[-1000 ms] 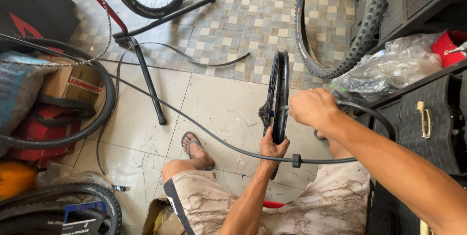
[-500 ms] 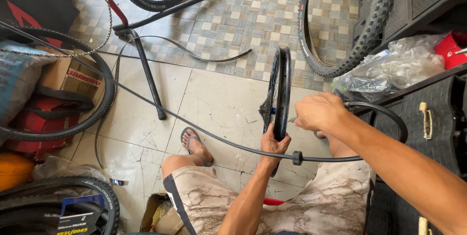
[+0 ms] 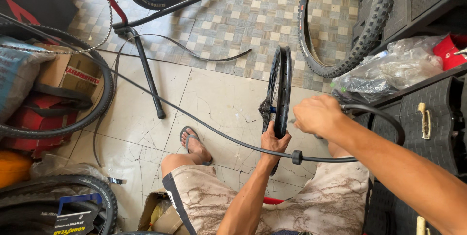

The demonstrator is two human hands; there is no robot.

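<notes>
Since 1s ago your right hand (image 3: 317, 114) slid lower along the rim, fingers curled at bike wheel (image 3: 281, 89), upright on floor btwn knees, left hand (image 3: 273, 142) gripping its bottom edge, so seating work's progressing.

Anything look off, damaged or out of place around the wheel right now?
The floor tiles under the wheel rim are cracked. A loose black strip lies curled on the floor. The left hand grips the rim; the right hand works beside it.
</notes>
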